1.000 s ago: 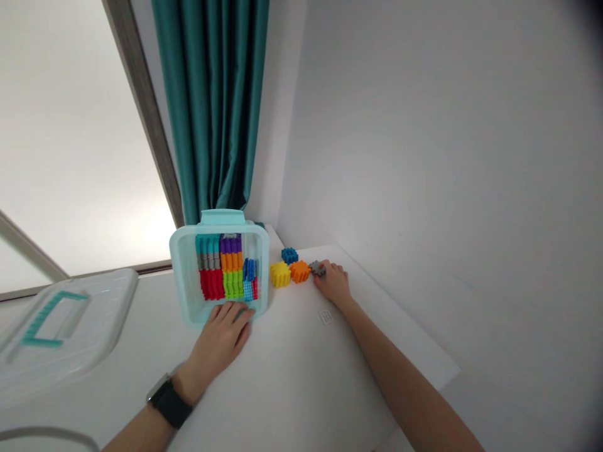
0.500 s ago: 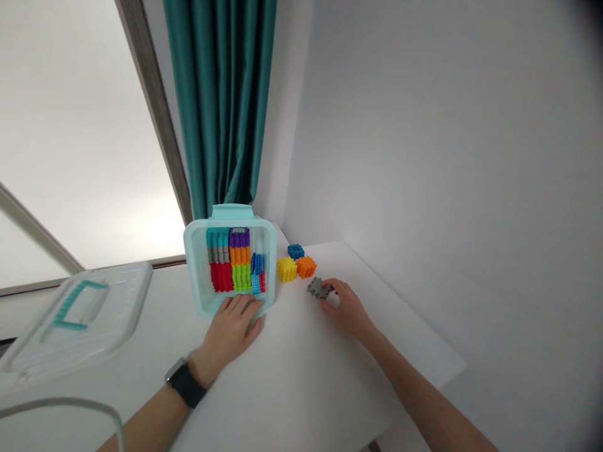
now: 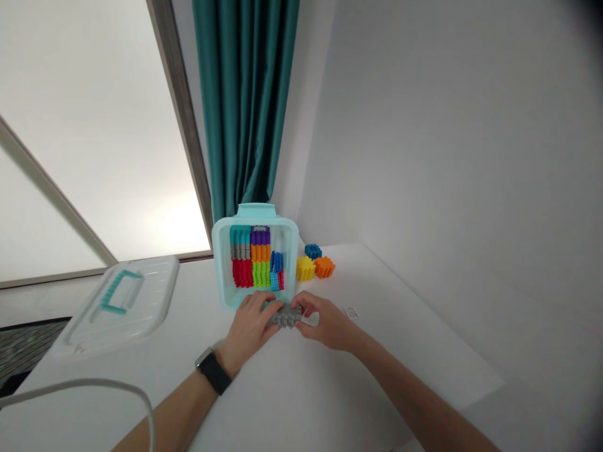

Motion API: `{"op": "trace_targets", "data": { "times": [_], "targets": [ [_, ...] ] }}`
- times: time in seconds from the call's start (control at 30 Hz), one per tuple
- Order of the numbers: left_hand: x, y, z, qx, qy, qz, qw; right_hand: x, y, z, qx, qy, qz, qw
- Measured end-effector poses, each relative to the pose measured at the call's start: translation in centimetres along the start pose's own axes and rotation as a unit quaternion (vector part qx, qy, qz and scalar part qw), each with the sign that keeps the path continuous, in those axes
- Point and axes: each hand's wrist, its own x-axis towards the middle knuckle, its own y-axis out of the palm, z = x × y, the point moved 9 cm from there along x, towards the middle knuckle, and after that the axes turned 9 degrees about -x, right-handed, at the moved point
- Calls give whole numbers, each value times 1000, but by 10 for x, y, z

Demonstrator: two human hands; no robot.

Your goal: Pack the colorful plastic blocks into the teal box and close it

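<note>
Both hands meet on the white table just in front of a pale turquoise box [image 3: 224,295]. My left hand [image 3: 249,326] and my right hand [image 3: 325,324] pinch a flat grey toothed block piece [image 3: 285,315] between their fingertips. The box holds rows of red, green, orange, purple, teal and blue block pieces standing on edge. Right of the box sit a yellow block [image 3: 305,269], an orange block [image 3: 325,267] and a blue block [image 3: 313,251]. A dark watch is on my left wrist.
The box's clear lid with a turquoise handle [image 3: 123,302] lies on the table to the left. A white cable [image 3: 94,384] curves across the near left. A teal curtain [image 3: 245,107] hangs behind the box; walls close the corner on the right.
My right hand carried the grey piece from beside the orange block to the front of the box. My left hand left the box's rim and took hold of the piece too.
</note>
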Motion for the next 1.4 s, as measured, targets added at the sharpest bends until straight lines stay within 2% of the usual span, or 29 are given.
{"op": "trace_targets", "data": {
  "times": [0.17,0.3,0.4,0.57,0.73,0.87,0.97,1.07,1.23,1.3,1.4],
  "targets": [
    [0,-3,7,-40,-17,-18,999,-3,1,1,-19,-17,-7,1000],
    [1,-4,9,-51,-25,-28,998,-8,-5,12,-102,-79,-93,987],
    [2,-4,10,-46,-34,-41,998,-6,-3,13,-137,-98,-147,975],
    [-1,-13,10,15,-71,-61,996,4,-1,-5,-108,-21,-175,978],
    [-10,-18,2,76,-63,3,995,3,-4,-20,-48,47,-206,976],
    [-18,-18,-3,62,-30,40,997,-2,-10,-9,-72,37,-244,966],
    [-20,-14,-6,60,-19,52,997,-4,-20,12,-135,-23,-279,950],
    [-21,-9,-10,64,-13,59,996,-5,-26,34,-230,-97,-285,926],
    [-22,-6,-14,57,-11,66,996,3,-30,58,-410,-165,-295,847],
    [-23,-8,-13,43,-17,63,997,9,-27,70,-444,-203,-284,825],
    [-23,-15,-8,10,-42,25,999,15,-25,81,-455,-228,-276,815]
  ]
}}
